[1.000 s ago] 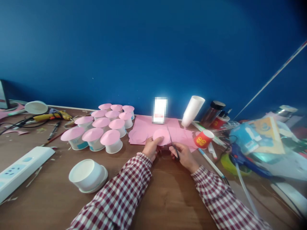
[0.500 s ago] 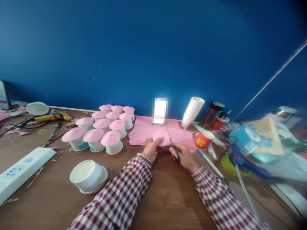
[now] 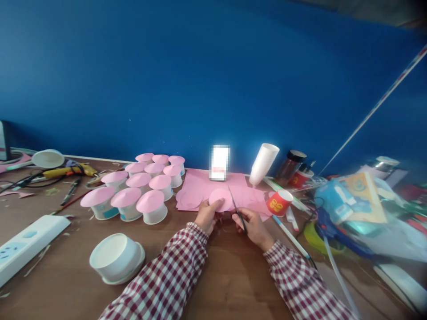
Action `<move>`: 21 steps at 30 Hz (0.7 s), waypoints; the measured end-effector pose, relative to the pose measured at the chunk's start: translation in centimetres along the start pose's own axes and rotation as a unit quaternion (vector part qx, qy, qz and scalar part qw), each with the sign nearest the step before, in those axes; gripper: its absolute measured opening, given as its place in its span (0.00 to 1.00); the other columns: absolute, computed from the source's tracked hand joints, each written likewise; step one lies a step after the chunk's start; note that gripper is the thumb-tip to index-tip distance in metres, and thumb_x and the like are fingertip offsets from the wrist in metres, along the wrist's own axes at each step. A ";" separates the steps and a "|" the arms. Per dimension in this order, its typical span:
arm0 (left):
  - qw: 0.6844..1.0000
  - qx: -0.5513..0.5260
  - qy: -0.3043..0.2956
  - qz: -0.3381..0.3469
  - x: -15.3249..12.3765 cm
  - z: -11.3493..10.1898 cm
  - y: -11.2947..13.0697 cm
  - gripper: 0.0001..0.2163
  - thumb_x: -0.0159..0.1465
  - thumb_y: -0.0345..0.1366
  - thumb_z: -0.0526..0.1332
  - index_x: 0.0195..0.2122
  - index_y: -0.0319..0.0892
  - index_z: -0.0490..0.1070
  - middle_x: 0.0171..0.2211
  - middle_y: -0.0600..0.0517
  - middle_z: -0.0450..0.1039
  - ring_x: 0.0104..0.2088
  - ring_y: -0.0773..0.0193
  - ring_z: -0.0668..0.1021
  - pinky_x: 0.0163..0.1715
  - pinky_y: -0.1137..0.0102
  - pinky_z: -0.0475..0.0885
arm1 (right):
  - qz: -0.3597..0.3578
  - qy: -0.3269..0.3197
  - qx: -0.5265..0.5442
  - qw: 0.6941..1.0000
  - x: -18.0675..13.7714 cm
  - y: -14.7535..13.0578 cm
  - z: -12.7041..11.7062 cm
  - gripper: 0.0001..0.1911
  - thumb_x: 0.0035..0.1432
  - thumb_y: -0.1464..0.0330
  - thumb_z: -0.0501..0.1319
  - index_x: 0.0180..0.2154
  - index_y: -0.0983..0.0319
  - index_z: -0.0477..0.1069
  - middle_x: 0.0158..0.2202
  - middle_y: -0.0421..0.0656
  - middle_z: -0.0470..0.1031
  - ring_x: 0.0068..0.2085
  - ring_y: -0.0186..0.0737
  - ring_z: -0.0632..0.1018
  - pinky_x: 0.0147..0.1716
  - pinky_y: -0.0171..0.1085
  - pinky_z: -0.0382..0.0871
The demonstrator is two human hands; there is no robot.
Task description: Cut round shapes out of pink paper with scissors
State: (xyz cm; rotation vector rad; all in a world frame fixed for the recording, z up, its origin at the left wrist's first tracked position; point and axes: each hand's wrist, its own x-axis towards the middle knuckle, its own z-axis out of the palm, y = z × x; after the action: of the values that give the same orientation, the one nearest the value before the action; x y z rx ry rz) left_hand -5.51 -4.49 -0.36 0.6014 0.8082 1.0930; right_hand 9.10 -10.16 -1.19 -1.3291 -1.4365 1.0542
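Note:
My left hand (image 3: 207, 215) pinches a round pink paper disc (image 3: 220, 199) by its lower left edge. My right hand (image 3: 251, 224) grips a pair of dark scissors (image 3: 235, 205) whose blades point up and away, meeting the disc's right edge. Both hands hover over the brown table, just in front of flat pink paper sheets (image 3: 203, 186). Red-and-white checked sleeves cover both forearms.
Several upturned white cups topped with pink discs (image 3: 140, 189) stand at left-centre. A bare upturned white cup (image 3: 115, 258) sits nearer me. A white power strip (image 3: 26, 240) lies far left, a stack of white cups (image 3: 265, 162) and a red cup (image 3: 278, 202) at right, clutter beyond.
The view has tilted up slightly, so everything sits lower in the picture. My hands keep their grip on the disc and scissors, with little shift between them.

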 end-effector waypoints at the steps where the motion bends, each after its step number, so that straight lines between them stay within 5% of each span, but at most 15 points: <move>1: 1.000 0.001 0.000 0.000 0.0 0.0 0.0 0.12 0.49 0.33 0.68 0.32 0.33 0.70 0.25 0.50 0.71 0.20 0.71 0.71 0.17 0.77 0.66 | 0.001 -0.001 0.000 1.000 0.0 0.0 0.0 0.16 0.54 0.56 0.60 0.32 0.64 0.69 0.19 0.34 0.63 0.20 0.30 0.67 0.19 0.30 0.63; 21: 0.999 0.017 -0.037 0.016 0.0 -0.1 -0.3 0.13 0.48 0.34 0.68 0.32 0.33 0.71 0.24 0.50 0.71 0.19 0.72 0.69 0.17 0.76 0.64 | -0.002 0.003 0.001 1.000 0.0 0.1 -0.1 0.15 0.54 0.57 0.61 0.31 0.64 0.69 0.19 0.34 0.63 0.20 0.30 0.67 0.19 0.31 0.63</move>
State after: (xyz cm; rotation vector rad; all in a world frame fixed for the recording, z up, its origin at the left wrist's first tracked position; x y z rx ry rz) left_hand -5.44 -4.64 -0.70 0.6817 0.7565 1.0808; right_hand 9.22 -10.12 -1.30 -1.3261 -1.4331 1.0465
